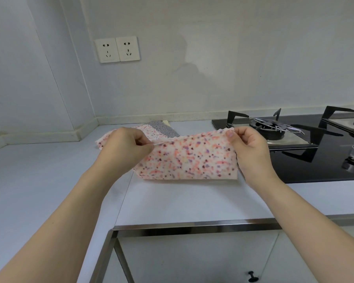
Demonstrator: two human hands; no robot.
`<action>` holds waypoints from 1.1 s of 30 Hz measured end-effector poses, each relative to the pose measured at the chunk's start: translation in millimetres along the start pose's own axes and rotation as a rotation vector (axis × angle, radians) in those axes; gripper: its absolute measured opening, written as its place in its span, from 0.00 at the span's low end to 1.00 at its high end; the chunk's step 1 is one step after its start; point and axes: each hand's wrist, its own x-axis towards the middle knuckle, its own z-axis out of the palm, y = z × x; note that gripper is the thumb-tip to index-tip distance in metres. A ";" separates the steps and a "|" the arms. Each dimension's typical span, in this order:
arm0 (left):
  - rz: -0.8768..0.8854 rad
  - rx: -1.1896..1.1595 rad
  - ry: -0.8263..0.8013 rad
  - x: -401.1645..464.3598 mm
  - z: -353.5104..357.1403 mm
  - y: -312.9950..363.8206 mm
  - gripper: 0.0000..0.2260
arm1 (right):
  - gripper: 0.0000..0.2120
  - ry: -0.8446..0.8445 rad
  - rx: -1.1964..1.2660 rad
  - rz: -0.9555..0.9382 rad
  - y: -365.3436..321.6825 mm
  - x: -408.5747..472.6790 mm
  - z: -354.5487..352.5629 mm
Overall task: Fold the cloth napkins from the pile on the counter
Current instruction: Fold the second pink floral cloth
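Both hands hold a white cloth napkin with pink, red and purple floral dots (189, 158) taut above the pale table (49, 180). The left hand (127, 148) pinches its upper left corner in a tight grip; the right hand (247, 148) pinches the upper right corner. The pile of patterned napkins (151, 130) lies just behind.

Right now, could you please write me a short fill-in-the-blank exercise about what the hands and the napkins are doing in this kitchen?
1. Both hands pinch the ____ edge of the floral napkin.
2. The left hand and the right hand hold the napkin at ____ ends of that edge.
3. The pile of napkins lies on the counter behind the ____ hand.
4. To the right of the napkin sits a black gas ____.

Missing words: top; opposite; left; stove
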 end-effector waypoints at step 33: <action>0.160 0.371 -0.072 0.1 74.1 -31.3 0.15 | 0.18 -0.303 -1.336 -0.253 43.1 46.1 60.0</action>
